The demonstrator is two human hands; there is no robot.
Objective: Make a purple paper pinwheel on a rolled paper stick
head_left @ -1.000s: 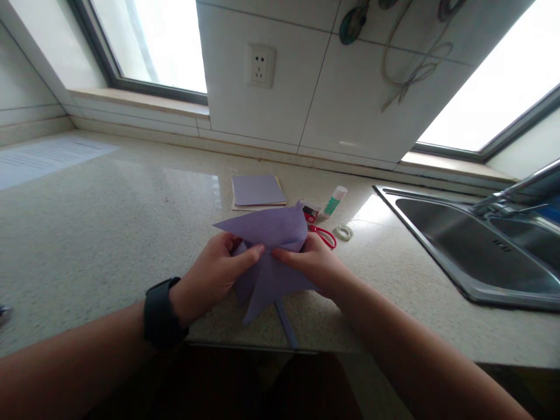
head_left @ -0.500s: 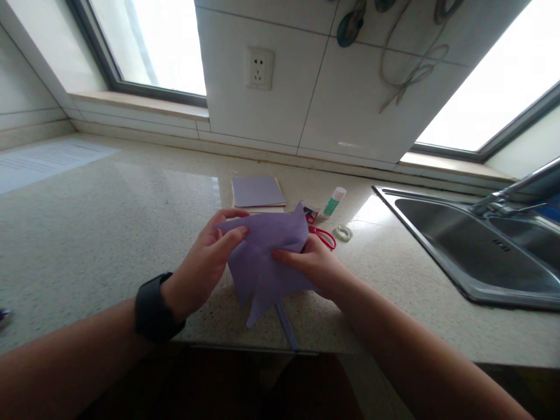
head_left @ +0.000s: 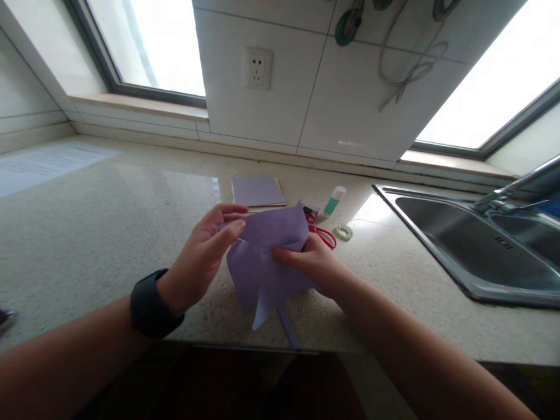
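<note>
A sheet of purple paper, cut into pointed flaps, is held above the counter between both hands. My left hand pinches its upper left flap between thumb and fingers. On the right side, my right hand grips the paper, thumb on top near the middle and the other fingers hidden underneath. Below the sheet, a narrow purple paper strip lies at the counter's front edge. Just past the paper are red-handled scissors, their blades hidden.
Behind the paper lies a stack of purple paper squares. A glue stick, a roll of clear tape and a small red-and-black box stand to the right. A steel sink is further right; a printed sheet lies far left.
My left hand has shifted slightly left and up, drawing the upper left flap with it. The lower flap has swung slightly right. My right hand stays almost still.
</note>
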